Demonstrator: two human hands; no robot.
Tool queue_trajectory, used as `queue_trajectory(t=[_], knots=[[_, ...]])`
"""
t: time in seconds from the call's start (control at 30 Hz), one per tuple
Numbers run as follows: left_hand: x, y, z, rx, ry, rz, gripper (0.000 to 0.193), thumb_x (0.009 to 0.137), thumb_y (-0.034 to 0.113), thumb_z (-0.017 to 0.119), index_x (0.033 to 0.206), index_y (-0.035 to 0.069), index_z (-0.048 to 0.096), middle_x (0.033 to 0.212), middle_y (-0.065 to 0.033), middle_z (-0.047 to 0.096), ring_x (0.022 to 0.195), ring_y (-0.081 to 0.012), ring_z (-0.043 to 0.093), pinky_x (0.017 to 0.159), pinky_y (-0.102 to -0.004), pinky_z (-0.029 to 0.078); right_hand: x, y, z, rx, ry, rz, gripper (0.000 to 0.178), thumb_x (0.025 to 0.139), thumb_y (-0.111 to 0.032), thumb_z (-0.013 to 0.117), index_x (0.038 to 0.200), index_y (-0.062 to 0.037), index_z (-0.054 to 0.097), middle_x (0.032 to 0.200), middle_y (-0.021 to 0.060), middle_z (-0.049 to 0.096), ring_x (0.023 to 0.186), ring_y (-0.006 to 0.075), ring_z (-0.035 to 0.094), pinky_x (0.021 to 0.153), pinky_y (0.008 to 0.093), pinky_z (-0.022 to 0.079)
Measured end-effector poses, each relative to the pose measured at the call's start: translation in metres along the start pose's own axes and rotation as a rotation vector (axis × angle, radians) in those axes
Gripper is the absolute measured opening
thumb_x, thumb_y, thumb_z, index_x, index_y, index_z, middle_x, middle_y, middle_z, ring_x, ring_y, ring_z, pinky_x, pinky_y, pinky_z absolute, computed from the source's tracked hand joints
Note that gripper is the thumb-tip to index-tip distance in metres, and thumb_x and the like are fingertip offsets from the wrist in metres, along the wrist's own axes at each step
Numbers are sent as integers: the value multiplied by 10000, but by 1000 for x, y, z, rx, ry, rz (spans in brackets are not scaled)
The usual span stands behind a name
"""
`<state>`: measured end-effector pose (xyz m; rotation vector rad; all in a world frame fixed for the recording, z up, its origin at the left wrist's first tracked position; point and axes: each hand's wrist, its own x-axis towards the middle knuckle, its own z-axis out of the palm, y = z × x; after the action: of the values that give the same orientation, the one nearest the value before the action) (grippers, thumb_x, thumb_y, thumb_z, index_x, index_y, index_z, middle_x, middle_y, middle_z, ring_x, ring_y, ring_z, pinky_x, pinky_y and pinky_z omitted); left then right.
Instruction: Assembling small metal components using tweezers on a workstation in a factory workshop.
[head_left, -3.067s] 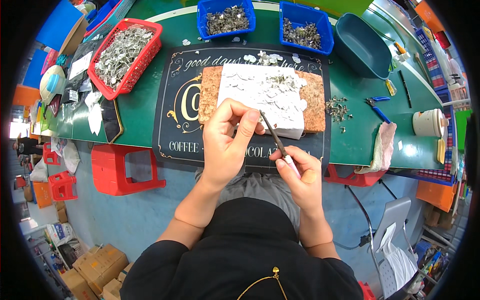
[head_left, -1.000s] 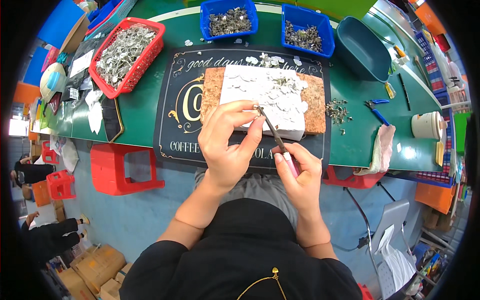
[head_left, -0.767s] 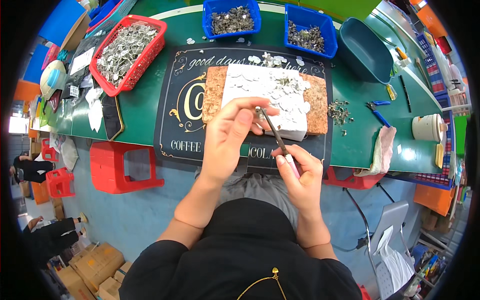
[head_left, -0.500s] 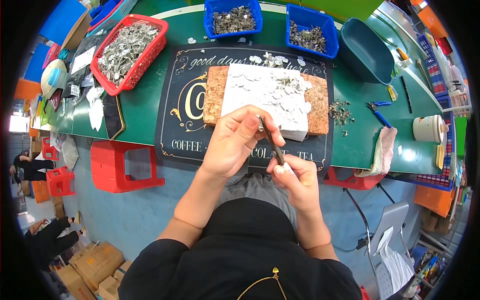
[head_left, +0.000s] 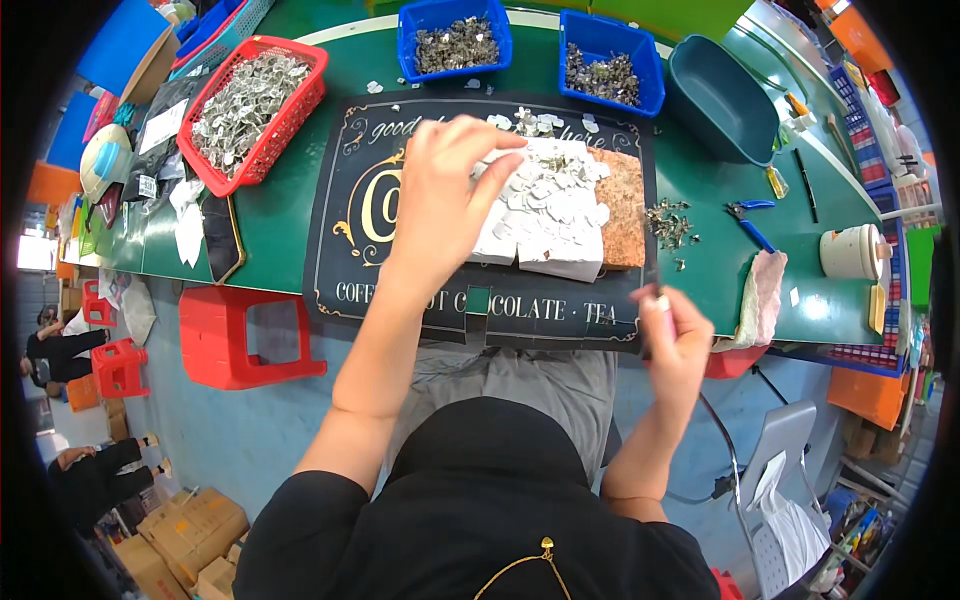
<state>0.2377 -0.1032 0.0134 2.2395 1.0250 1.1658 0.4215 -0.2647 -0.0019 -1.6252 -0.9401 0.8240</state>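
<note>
My left hand (head_left: pixel 445 195) is over the left part of a white block (head_left: pixel 560 262), thumb and index finger apart with nothing visible between them. It hides part of the block and the brick (head_left: pixel 625 210) beneath. Many small flat white pieces (head_left: pixel 555 195) lie heaped on the block. Off the front right corner of the mat, my right hand (head_left: pixel 678 335) is closed around a slim dark tool (head_left: pixel 654 278) that looks like tweezers, its tip pointing up and away from me. Small metal parts (head_left: pixel 670 225) lie loose right of the brick.
A red basket (head_left: pixel 255 165) of metal pieces stands at the left. Two blue bins, one (head_left: pixel 407 45) left of the other (head_left: pixel 652 70), hold metal parts at the back. Farther right are a dark green tub (head_left: pixel 725 120), blue-handled pliers (head_left: pixel 750 222), a pink cloth (head_left: pixel 762 300) and a white jar (head_left: pixel 850 255).
My hands have parted from around the dark tool. The left has moved up and left over the white block; the right has moved right, keeping the tool.
</note>
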Motion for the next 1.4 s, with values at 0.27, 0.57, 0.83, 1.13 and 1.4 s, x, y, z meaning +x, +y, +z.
queue_trajectory(t=[0.27,0.57,0.83,1.13,1.4], knots=[[10,-2,19,323,-1,35,95,725,110,680,815,83,669,864,-8,627,873,-235,488,820,-334,384,23,15,-29,-724,282,-110,221,798,-167,596,891,34,597,725,140,567,602,208,523,584,313,420],[-35,26,11,-63,240,91,146,710,-63,669,842,-13,630,887,-119,672,850,-210,633,764,-280,476,-1,-18,35,-187,-48,-305,136,761,1,602,890,46,596,699,56,530,601,104,472,550,222,364],[-44,26,4,13,318,165,163,678,-27,698,818,9,623,859,-99,666,789,-244,627,674,-311,495,-3,-17,48,-150,-85,-304,140,766,-16,618,885,56,596,691,68,545,592,111,466,547,231,364],[-49,26,6,-29,270,93,151,763,1,661,903,-14,607,901,-129,665,828,-213,632,756,-296,485,-1,-13,55,-169,-85,-315,125,781,-20,605,881,54,606,710,69,584,610,100,503,558,215,382],[-45,20,5,-1036,102,-472,167,871,123,590,936,-29,564,871,-139,650,769,-148,622,720,-259,504,-2,-15,54,10,-187,-215,100,786,-24,588,857,38,621,703,39,580,592,65,475,534,215,360]])
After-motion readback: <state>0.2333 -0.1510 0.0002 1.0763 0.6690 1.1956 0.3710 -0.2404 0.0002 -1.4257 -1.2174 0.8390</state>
